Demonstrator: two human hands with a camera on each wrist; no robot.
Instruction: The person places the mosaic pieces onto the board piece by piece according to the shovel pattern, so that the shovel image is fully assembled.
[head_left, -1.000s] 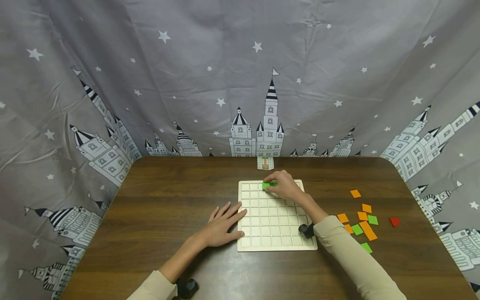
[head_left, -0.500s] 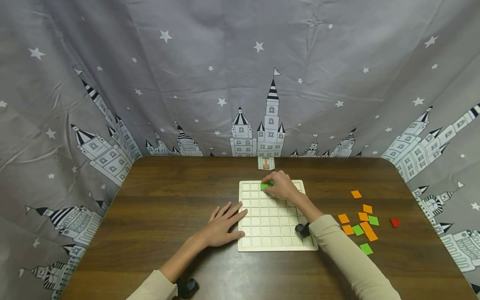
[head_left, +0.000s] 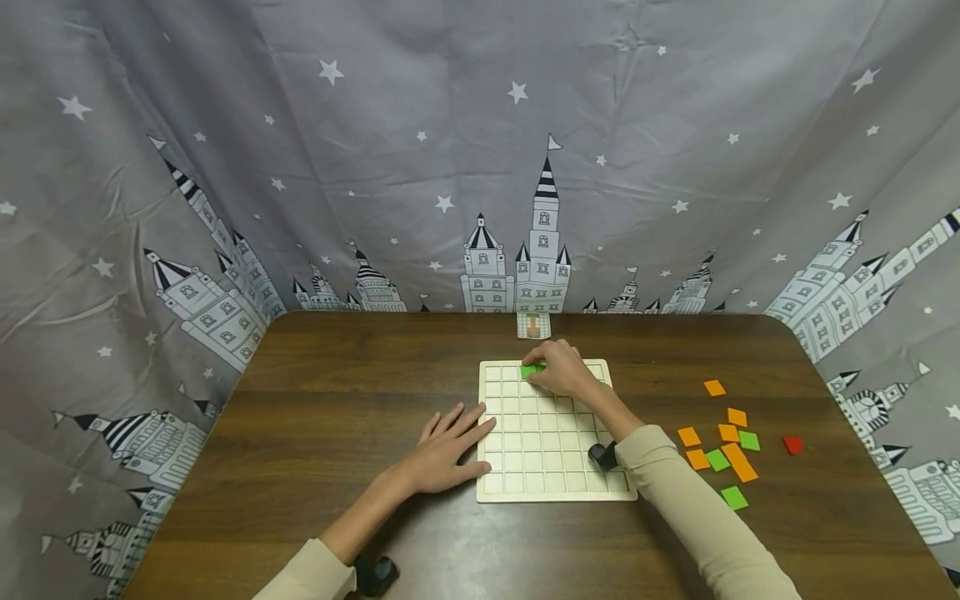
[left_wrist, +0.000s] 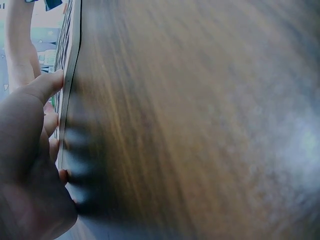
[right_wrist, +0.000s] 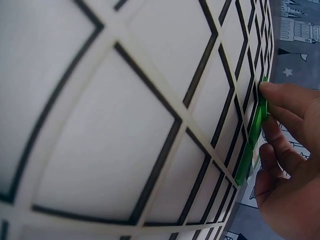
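A cream grid board point(head_left: 525, 458) lies on the wooden table, its cells framed by raised lines. My left hand point(head_left: 442, 458) rests at the board's left edge with spread fingers, fingertips and thumb over the rim. At the board's far row, my right hand point(head_left: 562, 371) pinches a green tile point(head_left: 528, 372) between thumb and finger. In the right wrist view the pinched tile slants against the grid, and another green tile point(right_wrist: 244, 165) sits beside it in the same row. The left wrist view has the left hand point(left_wrist: 30, 150) along the board's side.
Several loose orange tiles point(head_left: 715, 387), green tiles point(head_left: 734, 498) and a longer orange piece point(head_left: 739, 462) lie right of the board, with a red piece point(head_left: 792, 445) farther right. A small pattern card point(head_left: 533, 326) is behind the board, near the grey castle-print curtain point(head_left: 420, 167).
Over the last second my right hand has shifted slightly left along the far row with the green tile. The left hand has stayed at the board's edge.
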